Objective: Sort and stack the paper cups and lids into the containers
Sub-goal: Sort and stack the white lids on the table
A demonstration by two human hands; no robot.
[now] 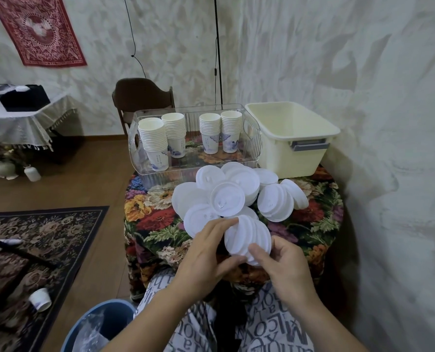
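Note:
A small stack of white lids (246, 237) stands on edge at the near side of the table, held between both hands. My left hand (206, 252) grips it from the left, thumb under and fingers along the top. My right hand (280, 265) holds its right side with curled fingers. Behind it lies a loose pile of white lids (226, 196), and another leaning stack of lids (277, 205) to the right. Several stacks of paper cups (170, 138) stand in a clear plastic bin (252, 148). A cream tub (310, 133) sits at the back right, its inside showing nothing.
The small table wears a flowered cloth (145, 212) and stands against the wall on the right. A dark chair (140, 97) is behind it. On the floor left lie a fallen paper cup (40, 299) and a blue bucket (102, 326).

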